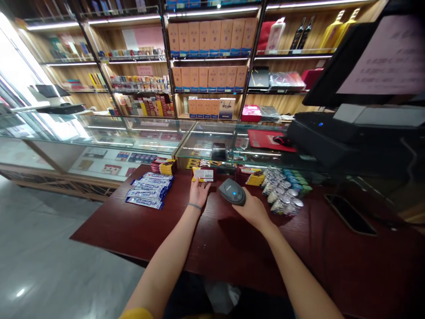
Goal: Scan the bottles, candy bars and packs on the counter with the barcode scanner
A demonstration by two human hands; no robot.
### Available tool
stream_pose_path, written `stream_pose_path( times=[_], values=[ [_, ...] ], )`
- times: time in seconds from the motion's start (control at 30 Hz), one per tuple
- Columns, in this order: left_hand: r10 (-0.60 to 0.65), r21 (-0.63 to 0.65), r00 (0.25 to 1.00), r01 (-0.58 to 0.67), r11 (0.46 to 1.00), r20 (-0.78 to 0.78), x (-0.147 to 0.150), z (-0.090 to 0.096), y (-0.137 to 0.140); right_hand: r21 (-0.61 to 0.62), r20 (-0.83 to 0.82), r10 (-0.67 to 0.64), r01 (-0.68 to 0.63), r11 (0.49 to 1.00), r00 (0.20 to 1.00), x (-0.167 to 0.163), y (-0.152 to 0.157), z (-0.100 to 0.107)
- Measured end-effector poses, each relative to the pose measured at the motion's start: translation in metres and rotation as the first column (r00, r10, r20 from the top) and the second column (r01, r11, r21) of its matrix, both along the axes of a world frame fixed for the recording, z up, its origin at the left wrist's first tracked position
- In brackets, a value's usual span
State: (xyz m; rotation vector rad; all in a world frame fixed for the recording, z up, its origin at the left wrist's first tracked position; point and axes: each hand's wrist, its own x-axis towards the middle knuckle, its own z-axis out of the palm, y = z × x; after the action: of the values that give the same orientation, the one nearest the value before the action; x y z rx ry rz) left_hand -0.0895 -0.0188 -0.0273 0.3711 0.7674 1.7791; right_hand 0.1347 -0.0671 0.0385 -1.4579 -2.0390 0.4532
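Observation:
My left hand (199, 192) grips the near edge of a chocolate bar pack (203, 175), whose pale barcode label faces up toward me. Close to its right, my right hand (250, 208) is wrapped around the handle of a dark grey barcode scanner (233, 192) with a lit blue light on top. The scanner's head points at the pack, a short gap apart. A stack of similar red and yellow packs (249, 175) stands beyond the scanner, and another stack (164, 166) lies to the left of my left hand.
Blue-and-white sachets (149, 190) are spread at the left of the dark red table (186, 252). Several small silver-topped cans (282, 195) stand at right, near a phone (350, 214). A glass display counter (199, 137) borders the far edge; a black monitor (338, 62) looms at right.

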Motion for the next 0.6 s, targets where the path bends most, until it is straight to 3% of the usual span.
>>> stream_pose_path(
  times=[0.1, 0.23, 0.43, 0.6],
  values=[
    [-0.021, 0.036, 0.999, 0.022, 0.999, -0.026, 0.000, 0.001, 0.000, -0.051, 0.118, 0.034, -0.028, 0.998, 0.992, 0.000, 0.000, -0.001],
    [0.004, 0.016, 1.000, -0.003, 1.000, -0.027, -0.001, 0.001, 0.000, -0.012, 0.074, -0.006, 0.007, 1.000, 0.997, 0.004, 0.004, -0.006],
    [-0.012, 0.010, 0.994, 0.013, 1.000, -0.107, -0.001, 0.000, 0.001, -0.003, -0.137, -0.074, 0.074, 0.997, 0.988, 0.012, 0.010, -0.014],
    [-0.006, 0.087, 0.967, 0.029, 0.996, -0.254, 0.003, 0.000, 0.000, -0.003, -0.367, -0.147, 0.158, 0.988, 0.919, 0.021, 0.016, -0.009]
  ],
)
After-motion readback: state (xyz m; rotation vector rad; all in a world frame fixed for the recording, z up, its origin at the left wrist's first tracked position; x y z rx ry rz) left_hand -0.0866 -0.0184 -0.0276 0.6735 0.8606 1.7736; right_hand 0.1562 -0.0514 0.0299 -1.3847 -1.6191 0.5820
